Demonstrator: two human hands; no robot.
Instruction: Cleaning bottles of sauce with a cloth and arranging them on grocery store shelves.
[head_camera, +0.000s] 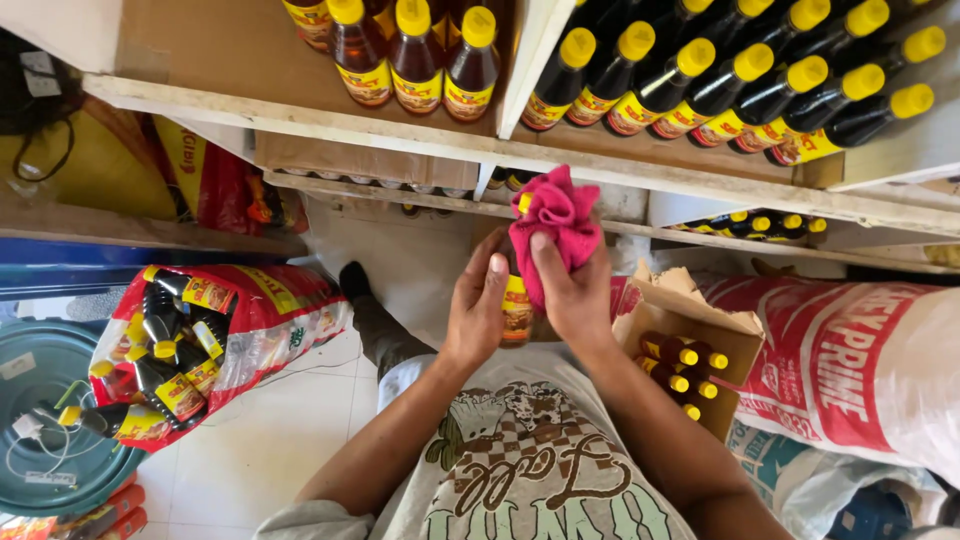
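Note:
My left hand (478, 310) grips a dark bottle (516, 312) with a yellow and red label, held upright in front of my chest. My right hand (572, 290) presses a pink cloth (556, 222) around the bottle's upper part and cap. Both hands meet at the middle of the view, just below the wooden shelf edge (420, 140). Most of the bottle is hidden by fingers and cloth.
Shelves above hold rows of yellow-capped bottles, amber ones (415, 55) at the centre and dark ones (740, 85) at the right. An open cardboard box (690, 340) of bottles sits at my right, beside a large red and white sack (850, 365). A plastic bag of bottles (190, 340) lies left on a teal drum lid (40, 420).

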